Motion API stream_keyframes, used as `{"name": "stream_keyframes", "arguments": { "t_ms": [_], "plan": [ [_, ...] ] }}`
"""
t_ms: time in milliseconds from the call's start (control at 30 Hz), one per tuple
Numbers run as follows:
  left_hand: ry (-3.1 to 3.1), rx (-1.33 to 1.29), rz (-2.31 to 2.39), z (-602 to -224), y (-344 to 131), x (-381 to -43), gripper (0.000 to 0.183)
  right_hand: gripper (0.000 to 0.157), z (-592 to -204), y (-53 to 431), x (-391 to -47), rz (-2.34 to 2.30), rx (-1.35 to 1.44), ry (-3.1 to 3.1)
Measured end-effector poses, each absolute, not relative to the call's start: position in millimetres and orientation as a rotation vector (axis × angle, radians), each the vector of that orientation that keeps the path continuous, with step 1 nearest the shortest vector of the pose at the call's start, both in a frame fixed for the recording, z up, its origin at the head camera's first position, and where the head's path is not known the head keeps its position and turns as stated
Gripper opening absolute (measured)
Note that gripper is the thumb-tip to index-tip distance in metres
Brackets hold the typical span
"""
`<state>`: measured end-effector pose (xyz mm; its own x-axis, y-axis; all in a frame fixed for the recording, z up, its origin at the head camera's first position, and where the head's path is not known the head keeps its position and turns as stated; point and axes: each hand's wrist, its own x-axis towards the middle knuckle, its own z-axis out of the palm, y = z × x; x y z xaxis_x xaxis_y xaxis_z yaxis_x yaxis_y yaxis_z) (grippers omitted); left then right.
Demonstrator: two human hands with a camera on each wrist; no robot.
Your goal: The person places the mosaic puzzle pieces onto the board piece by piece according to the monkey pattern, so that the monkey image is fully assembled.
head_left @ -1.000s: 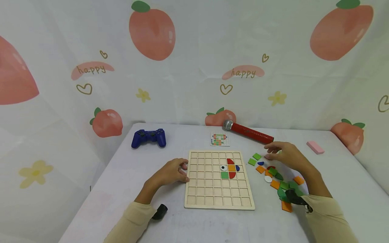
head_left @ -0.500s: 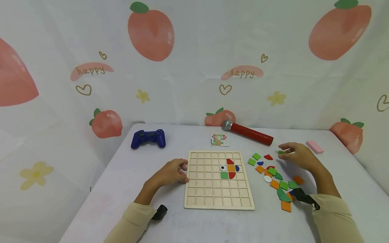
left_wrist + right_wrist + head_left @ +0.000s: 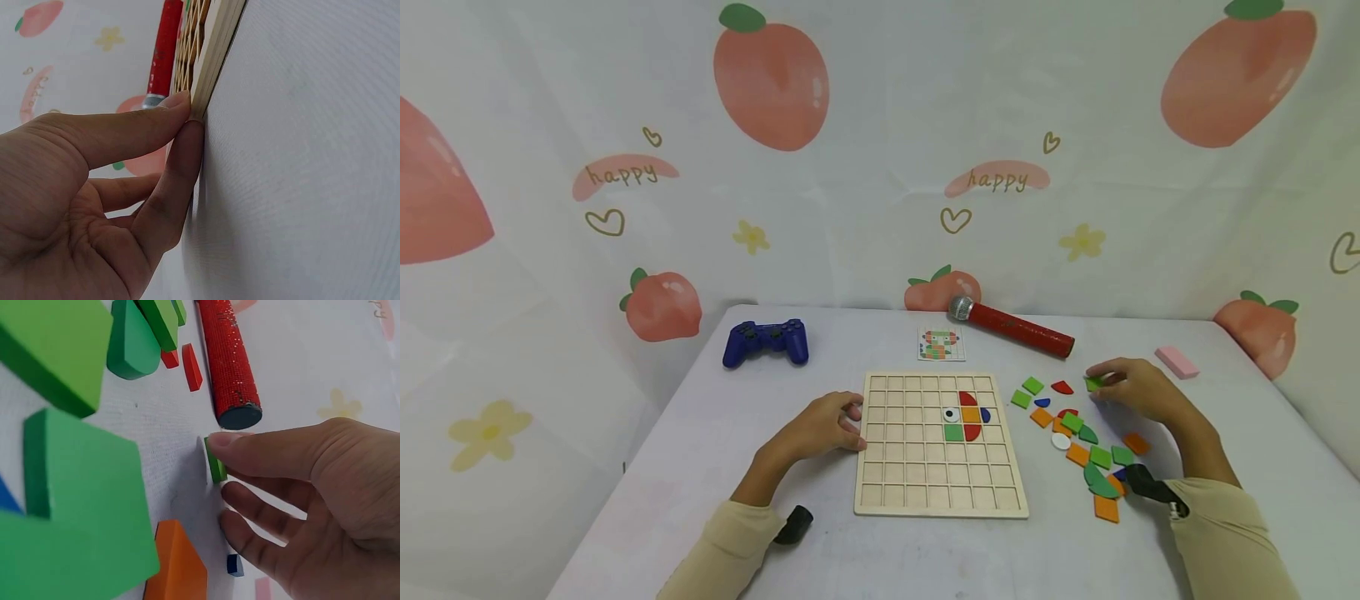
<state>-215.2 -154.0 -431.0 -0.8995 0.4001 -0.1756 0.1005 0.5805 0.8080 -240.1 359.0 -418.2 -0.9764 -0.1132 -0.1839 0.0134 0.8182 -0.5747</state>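
My left hand [image 3: 820,427] holds the left edge of the wooden grid board [image 3: 917,475]; in the left wrist view, thumb and a finger meet at the board's rim [image 3: 215,53]. Several tiles sit in the grid: red pieces, an orange square, a blue piece, a green square and a white eye disc [image 3: 951,414]. My right hand [image 3: 1135,389] is at the far end of the loose tiles and pinches a green square tile [image 3: 1093,383]. In the right wrist view the thumb lies on this green tile [image 3: 216,464], close to the tabletop; the index finger is partly hidden behind it.
Loose green, orange, red and blue tiles with a white disc [image 3: 1060,442] lie right of the board. Behind it are a pattern card [image 3: 941,343] and a red microphone [image 3: 1022,331]. A blue game controller [image 3: 766,342] stands back left, a pink block [image 3: 1177,362] back right.
My right hand has moved right, away from the red quarter tile, then come down and taken hold of the far green square tile. The left hand and board have stayed put.
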Motion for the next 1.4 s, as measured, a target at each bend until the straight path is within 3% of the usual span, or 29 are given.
{"name": "stream_keyframes", "arguments": {
  "t_ms": [533, 767, 1400],
  "plan": [
    [2.471, 0.398, 1.23, -429.3, -153.8, -213.6, 0.075, 0.037, -417.8, 361.2, -240.3, -0.813, -0.107, 2.813],
    [2.473, 0.393, 1.227, -428.7, -153.4, -214.3, 0.075, 0.04, -418.0, 356.0, -240.3, -0.817, -0.126, 2.807],
    [2.482, 0.398, 1.216, -430.8, -154.0, -215.3, 0.075, 0.036, -406.9, 289.5, -238.8, -0.902, -0.407, 2.822]
  ]
}}
